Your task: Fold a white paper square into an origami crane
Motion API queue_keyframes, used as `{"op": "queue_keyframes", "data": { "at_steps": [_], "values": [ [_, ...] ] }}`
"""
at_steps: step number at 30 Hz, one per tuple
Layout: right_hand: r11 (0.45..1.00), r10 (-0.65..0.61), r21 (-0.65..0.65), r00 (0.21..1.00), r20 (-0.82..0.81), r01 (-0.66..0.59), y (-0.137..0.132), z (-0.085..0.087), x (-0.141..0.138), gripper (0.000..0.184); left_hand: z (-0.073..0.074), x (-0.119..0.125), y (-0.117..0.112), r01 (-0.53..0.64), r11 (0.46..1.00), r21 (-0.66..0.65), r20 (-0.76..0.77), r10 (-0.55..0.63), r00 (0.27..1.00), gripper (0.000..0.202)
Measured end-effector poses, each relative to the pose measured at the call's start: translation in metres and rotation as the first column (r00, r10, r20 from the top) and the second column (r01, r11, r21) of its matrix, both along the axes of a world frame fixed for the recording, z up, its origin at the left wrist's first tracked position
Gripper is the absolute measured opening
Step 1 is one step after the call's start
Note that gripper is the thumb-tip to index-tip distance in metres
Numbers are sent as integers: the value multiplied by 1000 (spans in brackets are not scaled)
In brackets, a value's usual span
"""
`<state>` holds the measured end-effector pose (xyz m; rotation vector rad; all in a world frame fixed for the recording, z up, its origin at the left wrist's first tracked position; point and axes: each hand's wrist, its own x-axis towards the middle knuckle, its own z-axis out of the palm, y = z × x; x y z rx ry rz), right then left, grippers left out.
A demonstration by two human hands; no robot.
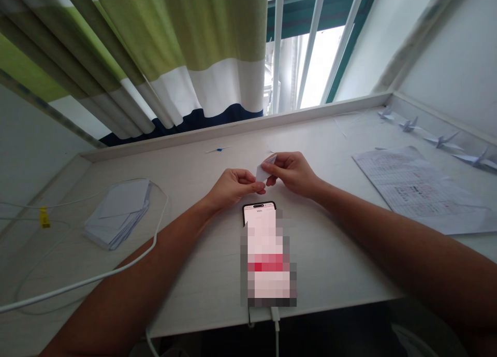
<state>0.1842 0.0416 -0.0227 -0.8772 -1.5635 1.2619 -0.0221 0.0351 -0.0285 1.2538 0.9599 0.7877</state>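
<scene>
Between my two hands, above the middle of the desk, is a small folded piece of white paper (264, 171). The fingers of my left hand (237, 185) pinch its lower left edge. My right hand (290, 171) grips the upper right side, thumb lying across the front of the fold. Just below the hands a phone (262, 243) lies face up with its screen lit, mostly blurred out. A white cable (276, 320) is plugged into its lower end. Part of the paper is hidden behind my fingers.
To the left lies a stack of white paper squares (118, 212), with a white cable (161, 212) looping past it and over my left forearm. Printed sheets (419, 186) lie at right. Several folded paper cranes (440, 139) line the right ledge. A curtain (186, 51) hangs behind.
</scene>
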Motion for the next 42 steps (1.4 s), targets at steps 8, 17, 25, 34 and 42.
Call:
{"op": "queue_keyframes", "data": {
  "at_steps": [8,17,25,34,42],
  "values": [
    [1000,-16,-8,1000,-20,16,4,-1,3,43,8,-1,-2,126,990,63,-104,-120,987,47],
    [1000,-15,-3,999,-33,15,6,-4,3,42,4,-3,1,218,972,87,-150,-204,968,56],
    [1000,-5,-7,1000,-10,5,6,-4,2,45,2,-2,-2,178,974,140,-180,-152,972,44],
    [1000,-26,-2,1000,-12,26,6,-2,4,45,6,-3,0,198,973,117,-166,-177,970,48],
    [1000,-30,2,999,-19,30,7,-4,5,44,4,-10,5,230,966,117,-132,-214,968,43]
  ]
}}
